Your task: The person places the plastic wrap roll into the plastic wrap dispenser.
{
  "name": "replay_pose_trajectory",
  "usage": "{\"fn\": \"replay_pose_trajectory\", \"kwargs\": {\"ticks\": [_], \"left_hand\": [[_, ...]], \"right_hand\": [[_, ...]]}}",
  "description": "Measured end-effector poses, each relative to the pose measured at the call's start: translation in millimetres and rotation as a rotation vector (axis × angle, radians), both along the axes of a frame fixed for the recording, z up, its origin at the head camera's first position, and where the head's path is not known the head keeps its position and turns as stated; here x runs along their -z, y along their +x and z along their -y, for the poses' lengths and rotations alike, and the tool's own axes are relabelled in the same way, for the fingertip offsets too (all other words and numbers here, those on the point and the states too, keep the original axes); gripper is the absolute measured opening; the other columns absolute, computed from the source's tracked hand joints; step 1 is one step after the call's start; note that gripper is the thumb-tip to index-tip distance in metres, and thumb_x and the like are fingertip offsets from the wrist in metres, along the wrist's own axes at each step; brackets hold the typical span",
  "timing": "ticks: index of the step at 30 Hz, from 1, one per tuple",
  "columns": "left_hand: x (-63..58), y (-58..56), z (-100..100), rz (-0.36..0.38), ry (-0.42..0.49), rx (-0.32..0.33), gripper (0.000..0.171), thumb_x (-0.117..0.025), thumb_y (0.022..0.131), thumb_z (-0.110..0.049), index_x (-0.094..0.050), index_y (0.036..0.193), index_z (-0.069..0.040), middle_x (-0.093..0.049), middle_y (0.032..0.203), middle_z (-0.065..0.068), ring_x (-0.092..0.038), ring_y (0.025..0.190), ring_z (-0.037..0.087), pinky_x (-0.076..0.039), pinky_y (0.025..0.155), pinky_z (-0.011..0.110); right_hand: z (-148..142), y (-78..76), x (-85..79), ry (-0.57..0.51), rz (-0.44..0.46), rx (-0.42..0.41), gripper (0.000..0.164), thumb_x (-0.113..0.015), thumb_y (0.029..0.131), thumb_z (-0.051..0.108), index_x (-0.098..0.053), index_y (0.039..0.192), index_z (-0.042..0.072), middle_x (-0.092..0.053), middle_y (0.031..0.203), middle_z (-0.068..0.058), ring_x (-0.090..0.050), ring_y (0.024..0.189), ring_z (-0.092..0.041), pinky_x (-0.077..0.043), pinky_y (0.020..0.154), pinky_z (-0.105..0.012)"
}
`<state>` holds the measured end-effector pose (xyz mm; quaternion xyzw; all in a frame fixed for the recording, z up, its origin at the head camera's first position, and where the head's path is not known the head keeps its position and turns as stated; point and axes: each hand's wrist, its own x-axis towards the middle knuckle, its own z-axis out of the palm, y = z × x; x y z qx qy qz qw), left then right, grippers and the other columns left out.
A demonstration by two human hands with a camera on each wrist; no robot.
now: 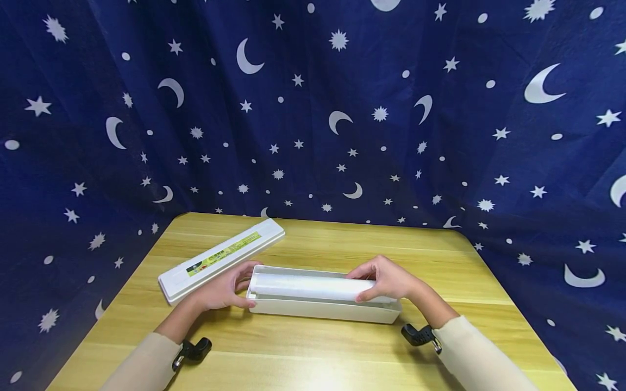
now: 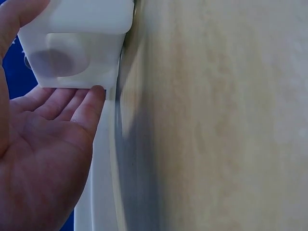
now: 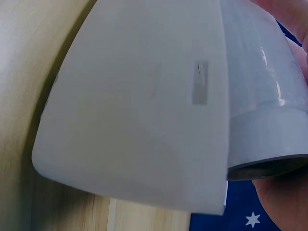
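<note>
A long white open box [image 1: 323, 310] lies across the table, with a roll of cling film [image 1: 303, 285] along its inside. My left hand [image 1: 222, 288] grips the box's left end, thumb at the front corner and fingers at the back. In the left wrist view, those fingers reach past the box's end wall [image 2: 77, 53]. With thumb and fingers on opposite sides, my right hand [image 1: 391, 279] holds the roll near its right end. The right wrist view has the roll's end [image 3: 267, 137], with its hollow core, standing above the box's rim. Its far end appears inside the box.
A white lid [image 1: 171, 279] with a yellow-green label lies slanted behind my left hand. The wooden table [image 1: 313, 353] ends at a dark blue curtain [image 1: 303, 108] with moons and stars. A black wrist mount [image 1: 195, 350] sits at each sleeve.
</note>
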<state>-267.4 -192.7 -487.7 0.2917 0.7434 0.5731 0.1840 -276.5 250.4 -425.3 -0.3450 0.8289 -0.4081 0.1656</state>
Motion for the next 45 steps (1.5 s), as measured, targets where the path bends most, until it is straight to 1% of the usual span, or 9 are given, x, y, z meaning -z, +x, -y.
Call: {"fn": "replay_pose_trajectory", "kwargs": {"ticks": [6,10,14,17,23,26,31,38,45], "left_hand": [[-0.4,-0.2,-0.7,-0.004,-0.017,-0.01,0.092,-0.086,0.081,-0.009,-0.03,0.154,0.0,-0.043,0.153,0.025,-0.039,0.146,0.046,-0.042,0.117,0.032],[-0.1,-0.2,-0.9,-0.009,-0.021,-0.01,0.092,-0.086,0.081,-0.008,-0.03,0.154,0.0,-0.044,0.153,0.024,-0.039,0.146,0.045,-0.041,0.118,0.032],[-0.4,-0.6,-2.6,-0.001,-0.015,-0.007,0.093,-0.086,0.081,-0.008,-0.029,0.154,0.002,-0.043,0.154,0.025,-0.039,0.147,0.045,-0.041,0.117,0.029],[-0.9,-1.4,-4.7,0.004,-0.015,-0.003,0.094,-0.086,0.082,-0.01,-0.028,0.154,0.002,-0.043,0.154,0.025,-0.039,0.147,0.045,-0.042,0.117,0.029],[0.5,-1.4,-3.6,-0.014,-0.039,-0.009,0.094,-0.086,0.082,-0.011,-0.028,0.155,0.001,-0.043,0.154,0.025,-0.04,0.146,0.045,-0.041,0.118,0.035],[1.3,-1.2,-2.5,-0.02,-0.041,-0.009,0.094,-0.086,0.082,-0.011,-0.028,0.155,0.0,-0.043,0.154,0.024,-0.04,0.146,0.044,-0.041,0.118,0.032],[2.1,-1.6,-1.4,-0.024,-0.048,-0.012,0.093,-0.085,0.083,-0.011,-0.028,0.155,0.0,-0.043,0.154,0.024,-0.04,0.146,0.044,-0.042,0.115,0.024],[-0.6,-0.5,0.1,-0.01,-0.053,-0.014,0.093,-0.085,0.083,-0.012,-0.027,0.155,0.001,-0.042,0.155,0.025,-0.039,0.147,0.045,-0.041,0.118,0.031],[-1.8,-0.2,0.9,-0.013,-0.065,-0.025,0.094,-0.086,0.082,-0.012,-0.027,0.155,0.0,-0.043,0.155,0.024,-0.041,0.146,0.043,-0.043,0.115,0.024]], "right_hand": [[0.2,-0.3,2.8,0.001,-0.007,-0.021,0.039,-0.09,0.078,0.019,-0.077,0.114,0.009,-0.079,0.103,-0.006,-0.073,0.086,-0.01,-0.061,0.078,-0.026],[0.6,0.6,2.6,-0.001,0.0,-0.018,0.04,-0.09,0.078,0.02,-0.077,0.114,0.008,-0.079,0.105,-0.007,-0.074,0.088,-0.01,-0.062,0.079,-0.026],[-0.8,2.4,0.9,0.0,0.007,0.016,0.041,-0.091,0.077,0.019,-0.077,0.114,0.009,-0.078,0.109,-0.008,-0.074,0.094,-0.01,-0.061,0.082,-0.025],[-2.7,3.9,0.1,0.005,-0.004,0.044,0.04,-0.091,0.076,0.019,-0.077,0.113,0.009,-0.078,0.109,-0.007,-0.074,0.095,-0.012,-0.061,0.082,-0.025],[-3.1,4.7,3.5,0.037,-0.043,0.063,0.036,-0.091,0.077,0.024,-0.079,0.109,0.012,-0.079,0.102,-0.004,-0.075,0.089,-0.013,-0.061,0.079,-0.025],[-2.7,5.7,4.4,0.044,-0.069,0.07,0.034,-0.091,0.077,0.026,-0.08,0.107,0.014,-0.08,0.1,-0.001,-0.075,0.087,-0.011,-0.061,0.076,-0.025],[-2.1,6.9,5.5,0.056,-0.109,0.085,0.033,-0.091,0.077,0.028,-0.081,0.106,0.017,-0.08,0.1,0.001,-0.074,0.087,-0.008,-0.061,0.075,-0.024],[-1.6,9.2,8.0,0.059,-0.114,0.119,0.033,-0.092,0.075,0.028,-0.081,0.104,0.017,-0.08,0.1,0.001,-0.075,0.088,-0.009,-0.061,0.077,-0.024],[-1.4,11.0,9.6,0.059,-0.15,0.147,0.032,-0.093,0.074,0.03,-0.082,0.102,0.018,-0.08,0.098,0.001,-0.075,0.088,-0.009,-0.061,0.077,-0.024]]}}
